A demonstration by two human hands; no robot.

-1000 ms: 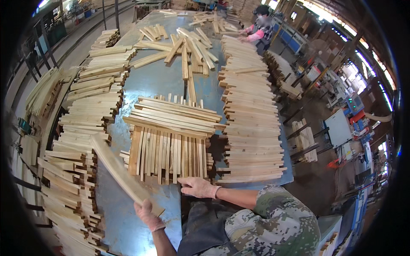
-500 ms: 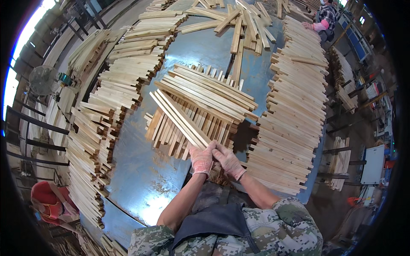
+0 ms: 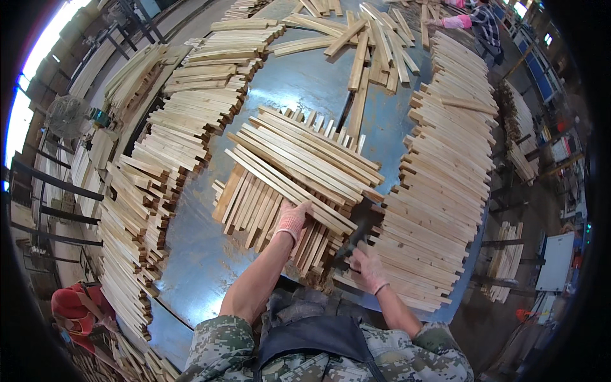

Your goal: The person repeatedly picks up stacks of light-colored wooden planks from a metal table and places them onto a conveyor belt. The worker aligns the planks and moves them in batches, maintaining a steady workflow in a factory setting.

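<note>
A crossed stack of pale wooden slats (image 3: 305,159) lies in the middle of the blue-grey metal table (image 3: 299,83). Its lower layer points toward me and its upper layer runs diagonally across. My left hand (image 3: 293,219), in a pinkish glove, grips the nearest slat (image 3: 280,184) of the upper layer at its near end. My right hand (image 3: 368,267), also gloved, rests with fingers apart on the inner edge of the right pile of slats (image 3: 445,191), beside a dark gap between pile and stack.
Long rows of stacked slats (image 3: 146,191) line the table's left side. Loose slats (image 3: 363,38) lie scattered at the far end, where another person (image 3: 474,16) works. A person in red (image 3: 76,305) is at lower left, and a fan (image 3: 67,114) stands at left.
A slat that my left hand lifted from the left side now lies on top of the middle stack. My right hand has left it and moved to the right pile.
</note>
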